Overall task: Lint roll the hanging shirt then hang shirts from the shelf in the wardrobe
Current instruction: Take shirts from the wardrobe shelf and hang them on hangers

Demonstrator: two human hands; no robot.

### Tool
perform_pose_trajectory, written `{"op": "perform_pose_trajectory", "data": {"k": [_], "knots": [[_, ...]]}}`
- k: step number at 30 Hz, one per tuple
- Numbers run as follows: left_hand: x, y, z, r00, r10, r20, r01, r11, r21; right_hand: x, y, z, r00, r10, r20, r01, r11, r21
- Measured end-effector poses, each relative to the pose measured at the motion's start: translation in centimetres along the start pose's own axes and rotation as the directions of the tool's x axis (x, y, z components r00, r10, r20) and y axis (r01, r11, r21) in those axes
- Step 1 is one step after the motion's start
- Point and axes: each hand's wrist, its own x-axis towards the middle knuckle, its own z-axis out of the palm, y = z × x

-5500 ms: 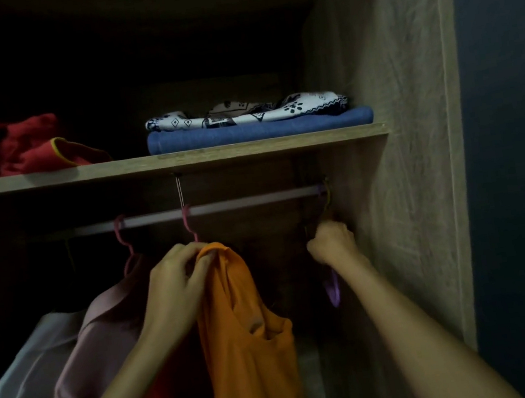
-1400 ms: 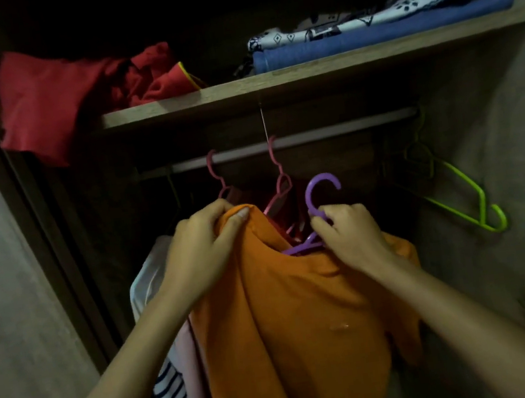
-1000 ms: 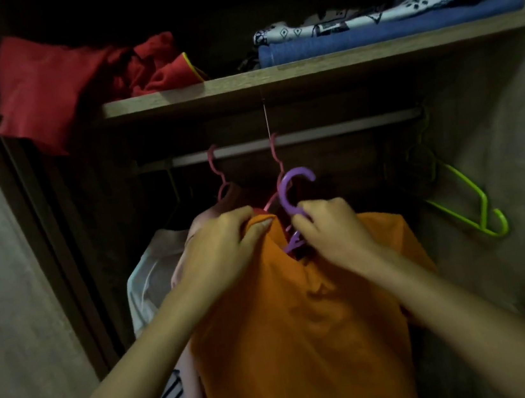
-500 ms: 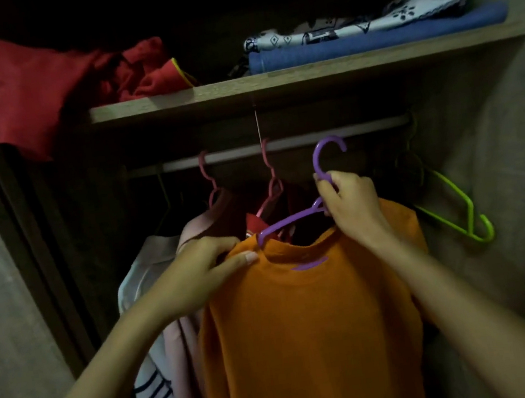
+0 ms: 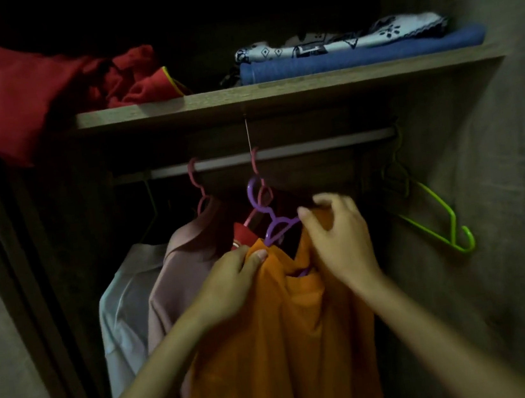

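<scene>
Two hands: left (image 5: 232, 283) and right (image 5: 340, 238). One shelf (image 5: 273, 92) and one rail (image 5: 314, 147). Hangers: two pink (image 5: 198, 187) (image 5: 254, 163), one purple (image 5: 264, 212), one green (image 5: 437, 219). Hanging shirts: one orange (image 5: 274, 347), one pink (image 5: 178, 276), one white (image 5: 121, 301). On the shelf: one red heap (image 5: 23, 93), one blue (image 5: 353, 58) and one patterned (image 5: 333, 39) folded cloth.

Both bare forearms rise from the lower edge and converge toward the centre. Left hand (image 5: 229, 283): back toward the camera, fingers curled, thumb pressed against them in a pinch on the shirt (image 5: 284, 346) at its collar. Right hand (image 5: 340, 238): slightly higher, wrist bent, fingers loosely spread and arched over the opposite shoulder of the shirt, thumb pointing left; whether it grips is unclear.
</scene>
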Motion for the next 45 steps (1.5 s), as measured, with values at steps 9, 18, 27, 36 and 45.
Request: {"op": "perform_pose_trajectory", "data": {"k": [9,18,27,36,45], "knots": [[1.6,3.3,5.4,0.994,0.058,0.090,-0.040,0.980,-0.194,-0.4,1.0,1.6,0.870,0.339,0.357,-0.492,0.552,0.673],[-1.0,1.6,4.3,0.966,0.251,0.054,-0.255,0.916,0.308,2.0,1.2,0.8,0.903,0.354,0.242,-0.426,0.670,0.609],[5.6,-0.4,2.1,0.974,0.107,-0.200,-0.034,0.940,0.339,7.3,-0.9,1.8,0.885,0.354,0.304,-0.456,0.790,0.410],[5.6,-1.2,3.3,0.973,0.165,-0.161,-0.109,0.944,0.312,13.8,-0.9,4.2,0.799,0.429,0.423,-0.598,0.645,0.476],[4.3,-2.1,3.8,0.991,0.110,-0.082,-0.079,0.946,0.315,11.5,-0.9,4.1,0.792,0.382,0.476,-0.538,0.806,0.249]]}}
